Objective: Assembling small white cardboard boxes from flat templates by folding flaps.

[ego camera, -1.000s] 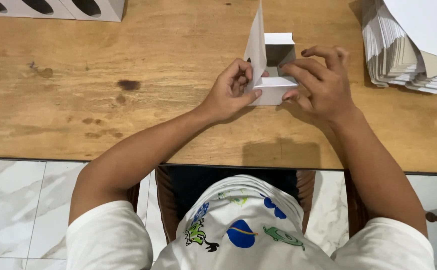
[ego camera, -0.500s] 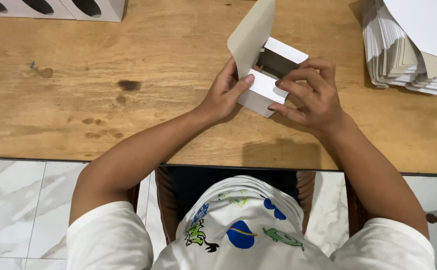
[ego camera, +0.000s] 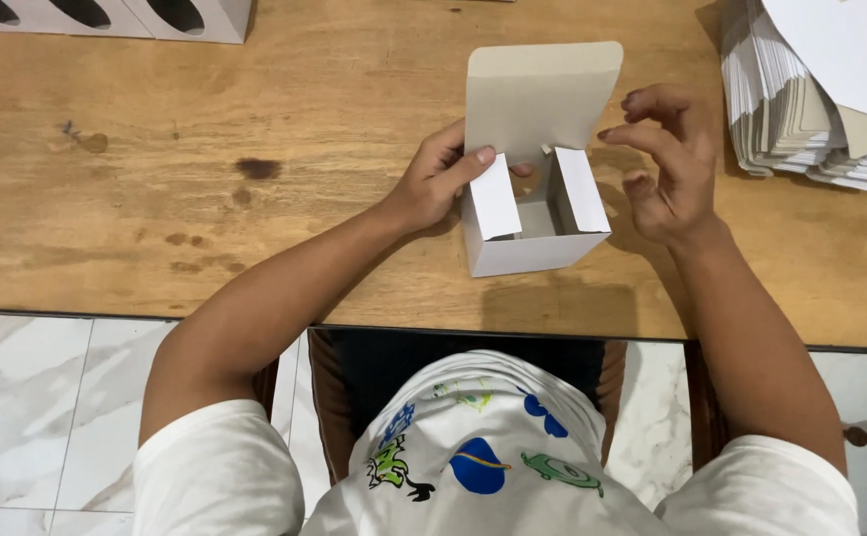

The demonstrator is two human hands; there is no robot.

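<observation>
A small white carton (ego camera: 533,223) is steadied on the wooden worktop (ego camera: 255,199) by the left hand (ego camera: 440,184), thumb pinching its left flap (lid upright); just right, the right hand (ego camera: 666,164) is held spread, clear.

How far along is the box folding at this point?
Done: the white cardboard box stands erected on the wooden table. In hand: the left hand presses a side flap inward; the right hand hovers open. Left: the lid flap stands open, and the stack of flat blanks waits.
</observation>
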